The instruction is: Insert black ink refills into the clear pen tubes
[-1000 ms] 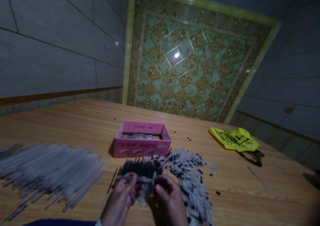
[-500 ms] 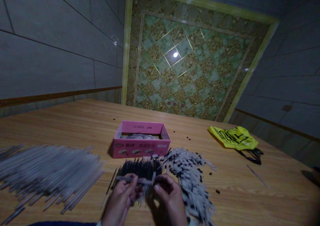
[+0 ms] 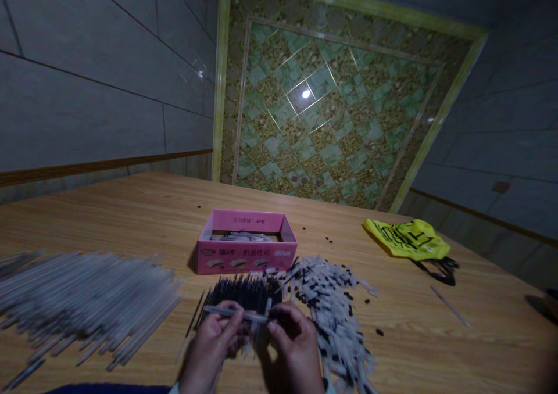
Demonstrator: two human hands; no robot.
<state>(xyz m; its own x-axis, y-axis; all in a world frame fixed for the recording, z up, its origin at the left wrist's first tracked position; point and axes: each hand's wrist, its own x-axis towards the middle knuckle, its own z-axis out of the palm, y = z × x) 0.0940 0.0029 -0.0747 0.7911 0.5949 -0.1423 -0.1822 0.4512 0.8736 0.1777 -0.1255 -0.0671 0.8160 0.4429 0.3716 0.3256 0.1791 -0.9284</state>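
Note:
My left hand (image 3: 218, 336) is closed around a slim translucent pen (image 3: 226, 312), which lies nearly level between thumb and fingers. The fingers of my right hand (image 3: 293, 339) pinch at the pen's right end, where a small dark bit shows; its exact shape is too blurred to make out. A short pale piece (image 3: 269, 304) stands upright beside the right fingertips, and I cannot tell whether it is held. Just behind both hands lies a bundle of thin black pen refills (image 3: 244, 289), partly covered by them.
Clear pen barrels (image 3: 96, 301) are heaped at the left. To the right spreads a pile of pale caps and small black plugs (image 3: 333, 307). A pink box (image 3: 247, 257) beyond the refills contains pale pens. Farther right are a yellow bag (image 3: 407, 240) and a single thin stick (image 3: 450, 307).
The pen's right end has come slightly lower and closer against my right fingertips. Both hands otherwise stay in nearly the same place.

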